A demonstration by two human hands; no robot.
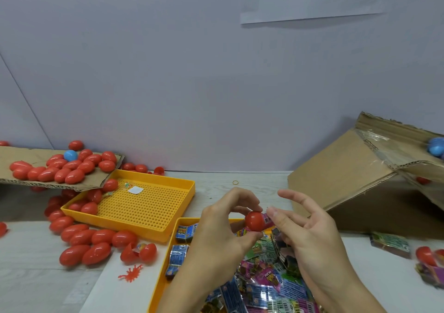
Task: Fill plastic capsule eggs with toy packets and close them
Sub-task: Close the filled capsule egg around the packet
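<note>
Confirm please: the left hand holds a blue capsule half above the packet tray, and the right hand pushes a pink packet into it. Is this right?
Not quite: the head view shows the capsule half is red, not blue. The left hand holds it above the packet tray, and the right hand pushes a pink packet into it.

I can make out "DINO" in orange letters on a blue toy packet [186, 231] in the near yellow tray [160, 286]. Another blue packet [179, 249] shows a "6". Print on the other packets is too blurred for me.
</note>
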